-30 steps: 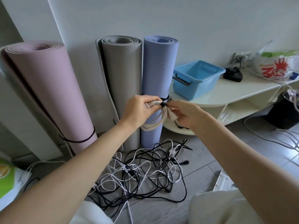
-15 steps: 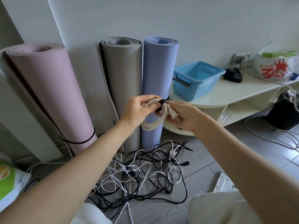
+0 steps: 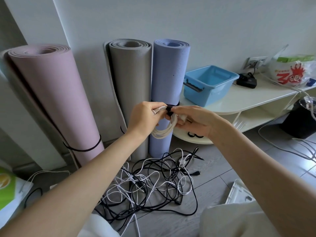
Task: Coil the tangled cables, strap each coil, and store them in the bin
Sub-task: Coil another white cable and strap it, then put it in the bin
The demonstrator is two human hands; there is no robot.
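The left hand (image 3: 145, 117) holds a small coil of cream cable (image 3: 165, 130) up in front of the rolled mats, its grip curled round the top of the loops with one end of the cable poking out between the fingers. The right hand (image 3: 193, 119) pinches at the black strap (image 3: 169, 111) that wraps the top of the coil, and a white plug seems tucked under its fingers, though that part is partly hidden. The coil hangs in the air, well apart from the blue bin (image 3: 211, 86), which sits on the pale counter (image 3: 242, 100) to the right and looks to hold nothing so far.

The strap looks nearly closed, so this seems to be the fastening step for the first coil. If the strap does not catch on itself, the loops could spring apart when either grip lets go, since stiff cable tends to unwind. A loose plug end could also slip out and dangle. The heap of tangled black and white cables (image 3: 153, 183) on the floor lies right below; a dropped coil would land in it and snag. More black straps (image 3: 195, 135) lie on the lower shelf, near the right hand.
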